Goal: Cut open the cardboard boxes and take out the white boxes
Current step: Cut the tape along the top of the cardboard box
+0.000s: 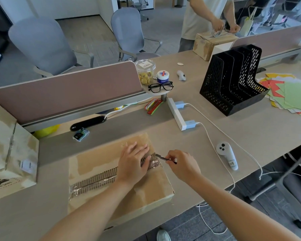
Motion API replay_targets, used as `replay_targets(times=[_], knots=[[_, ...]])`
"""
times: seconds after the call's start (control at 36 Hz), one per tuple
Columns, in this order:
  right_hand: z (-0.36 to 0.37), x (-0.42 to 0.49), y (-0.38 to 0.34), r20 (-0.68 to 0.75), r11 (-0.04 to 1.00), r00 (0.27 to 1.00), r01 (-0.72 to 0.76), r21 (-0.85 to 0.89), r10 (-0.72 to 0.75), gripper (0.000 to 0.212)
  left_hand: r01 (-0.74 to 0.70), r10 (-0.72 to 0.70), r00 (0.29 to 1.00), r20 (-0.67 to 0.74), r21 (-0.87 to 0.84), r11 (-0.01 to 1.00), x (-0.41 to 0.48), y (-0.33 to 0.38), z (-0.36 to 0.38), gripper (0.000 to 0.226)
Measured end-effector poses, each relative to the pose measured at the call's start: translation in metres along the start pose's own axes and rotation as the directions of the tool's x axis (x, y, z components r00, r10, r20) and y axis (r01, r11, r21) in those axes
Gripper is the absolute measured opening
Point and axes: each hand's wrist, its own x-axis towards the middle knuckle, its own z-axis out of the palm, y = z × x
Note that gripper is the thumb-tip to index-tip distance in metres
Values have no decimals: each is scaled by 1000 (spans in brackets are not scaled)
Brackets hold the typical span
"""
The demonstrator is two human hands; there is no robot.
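A flat cardboard box (pixel 97 164) lies on the desk in front of me, with a taped, ragged seam running across its top. My left hand (pixel 133 164) lies flat on the box over the seam, fingers straight. My right hand (pixel 182 165) pinches a small knife (pixel 161 157), its blade tip at the crumpled clear tape at the seam's right end. A second, taller cardboard box (pixel 10 153) stands at the left edge. No white box shows inside either one.
A white controller (pixel 227 154), a power strip (pixel 176 113) with white cables, a black file rack (pixel 233 80), coloured papers (pixel 288 94), glasses (pixel 161 86) and snack jars sit behind. Across the desk a person handles another cardboard box (pixel 205 44). The desk edge runs close to the right.
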Motion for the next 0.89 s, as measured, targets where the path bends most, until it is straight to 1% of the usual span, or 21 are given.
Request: replay_targets(times=[0.08,0.25,0.44,0.53,0.72,0.81,0.83,0.86,0.89], knots=[[3,-12,3,7,1000,1000,-10,24,10,5,6,-6,1000,-13,-10,1000,0,0,1,40],[5,-19,2,-10,997,999,-33,74,33,6,21,-21,1000,9,-4,1000,0,1,1,42],[1,-30,6,22,990,997,-74,123,71,6,21,-21,1000,-9,-9,1000,0,2,0,42],[-2,-36,9,35,987,996,-86,136,82,6,15,-15,1000,-15,-3,1000,-1,1,1,38],[-9,-37,8,60,988,994,-95,121,88,2,33,-33,999,15,-9,999,1,1,-1,38],[-13,-37,6,49,980,993,-110,165,103,3,54,-53,998,42,-19,998,4,-1,-4,37],[-14,-38,5,53,975,993,-117,191,108,5,58,-56,997,54,-24,998,6,-2,-6,37],[-15,-39,4,74,966,992,-121,227,107,13,58,-55,996,65,-36,998,10,-3,-8,36],[-16,-40,3,121,956,989,-120,269,90,25,57,-53,996,78,-56,997,14,-4,-10,33]])
